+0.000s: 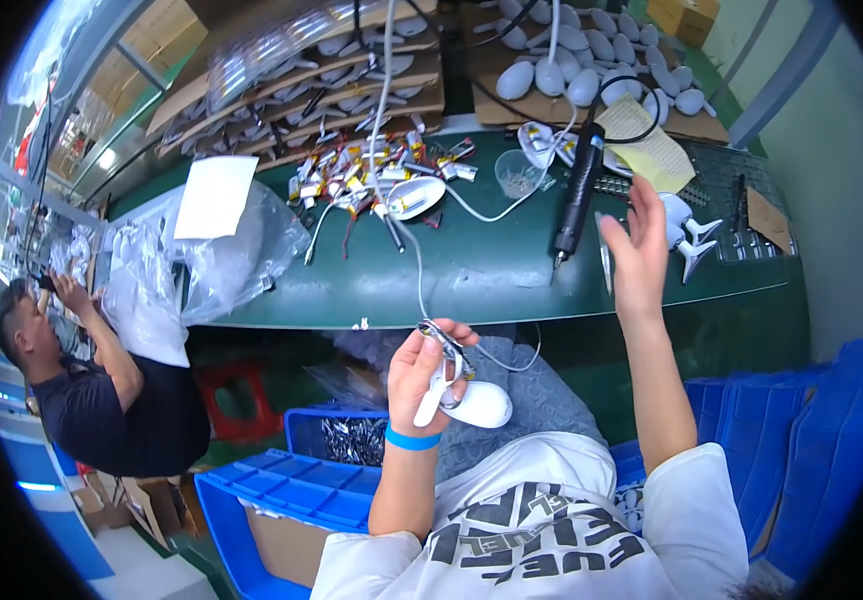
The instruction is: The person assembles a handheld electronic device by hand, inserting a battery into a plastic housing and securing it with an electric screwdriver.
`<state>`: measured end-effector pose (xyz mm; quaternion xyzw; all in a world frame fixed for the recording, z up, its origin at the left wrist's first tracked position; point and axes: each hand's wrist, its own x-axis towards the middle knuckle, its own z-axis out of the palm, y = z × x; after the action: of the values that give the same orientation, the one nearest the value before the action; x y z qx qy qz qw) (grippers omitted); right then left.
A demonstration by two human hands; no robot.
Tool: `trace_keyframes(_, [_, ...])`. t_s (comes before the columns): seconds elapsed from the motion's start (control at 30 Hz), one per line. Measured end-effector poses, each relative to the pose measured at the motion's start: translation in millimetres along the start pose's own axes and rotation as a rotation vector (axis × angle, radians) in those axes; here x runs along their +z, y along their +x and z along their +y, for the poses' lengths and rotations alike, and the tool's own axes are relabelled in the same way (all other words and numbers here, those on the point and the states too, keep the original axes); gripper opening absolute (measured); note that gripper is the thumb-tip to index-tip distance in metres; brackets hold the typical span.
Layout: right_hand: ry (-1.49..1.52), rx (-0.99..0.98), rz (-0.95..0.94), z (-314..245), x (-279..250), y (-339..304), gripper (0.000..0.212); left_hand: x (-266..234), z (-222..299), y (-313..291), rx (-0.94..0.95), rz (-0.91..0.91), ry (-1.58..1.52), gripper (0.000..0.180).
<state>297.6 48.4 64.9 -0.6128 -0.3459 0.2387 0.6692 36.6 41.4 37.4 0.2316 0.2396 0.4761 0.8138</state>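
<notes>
Above my lap, my left hand (416, 378) is closed around a white oval-headed plastic device (487, 405) with a narrow handle and dark inner parts showing. A white cable (419, 265) runs from near that hand up over the table. My right hand (640, 262) is raised at the table's right part, fingers stretched and apart, with nothing seen in it. Just left of it hangs a black electric screwdriver (580, 190), bit pointing down. A slim tweezers-like tool (606, 260) lies beside the fingers, and white plastic parts with forked legs (687, 228) lie to their right.
Small wired batteries (362, 172) are heaped at mid-table, near an open white shell (416, 198) and a clear cup (520, 174). White shells (592, 50) fill cardboard trays behind. Plastic bags (242, 260) lie left. Blue crates (292, 480) stand below; a co-worker (102, 370) sits left.
</notes>
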Motion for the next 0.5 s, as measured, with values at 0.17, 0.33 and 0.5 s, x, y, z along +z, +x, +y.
trace_keyframes(0.17, [-0.049,0.079,-0.730,-24,14,-89,0.034,-7,-14,-8,-0.026,-0.072,0.033,0.035])
trace_keyframes(0.33, [-0.038,0.104,-0.801,1,18,-143,0.060,-16,-31,-26,-0.149,-0.030,0.125,0.037])
trace_keyframes(0.5, [-0.124,0.041,-0.640,16,2,-162,0.048,-7,-37,-34,-0.185,0.060,0.206,0.040])
